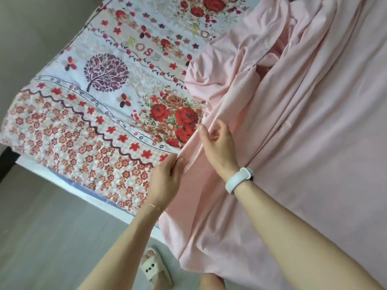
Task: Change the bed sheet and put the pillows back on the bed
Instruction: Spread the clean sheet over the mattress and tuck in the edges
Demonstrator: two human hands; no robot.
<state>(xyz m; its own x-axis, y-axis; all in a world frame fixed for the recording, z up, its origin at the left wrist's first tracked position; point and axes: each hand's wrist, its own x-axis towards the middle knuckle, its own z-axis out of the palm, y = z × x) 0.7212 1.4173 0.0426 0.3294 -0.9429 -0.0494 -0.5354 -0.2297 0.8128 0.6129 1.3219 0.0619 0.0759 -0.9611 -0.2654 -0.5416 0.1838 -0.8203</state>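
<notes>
While the left hand pinches the pink sheet, the right hand grips its fold.

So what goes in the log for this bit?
step: spreading plain pink bed sheet | left hand: pinches its edge | right hand: on fold | floral patterned sheet: half covered

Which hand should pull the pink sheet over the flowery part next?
Probably the left hand: it already pinches the pink sheet edge beside the flowery sheet. The right hand sits further in.
</notes>
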